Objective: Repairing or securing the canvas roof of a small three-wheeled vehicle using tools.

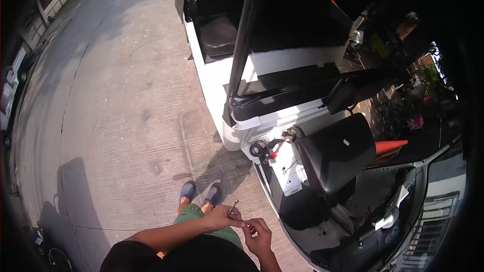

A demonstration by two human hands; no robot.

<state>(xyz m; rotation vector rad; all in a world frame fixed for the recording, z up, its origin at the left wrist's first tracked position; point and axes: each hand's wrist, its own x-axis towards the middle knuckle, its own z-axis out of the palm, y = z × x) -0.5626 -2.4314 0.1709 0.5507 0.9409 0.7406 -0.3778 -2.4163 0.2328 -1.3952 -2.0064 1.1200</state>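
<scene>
Both hands meet in front of my body, above my green shorts (189, 213). A slim, pale metal tool with a wider end, perhaps a small wrench (234, 205), sticks up from the closed fingers of my left hand (221, 219). My right hand (258, 236) is closed in a pinch, its thumb and fingertips touching the left fingertips. Whatever lies between those fingertips is too small to make out.
A white three-wheeled vehicle with a black seat (335, 151) stands open-sided at my right. On its white panel (288, 171) lie a black tape roll (256, 149) and small tools. An orange cone (390, 146) is beyond the seat. Concrete road (126, 121) stretches left.
</scene>
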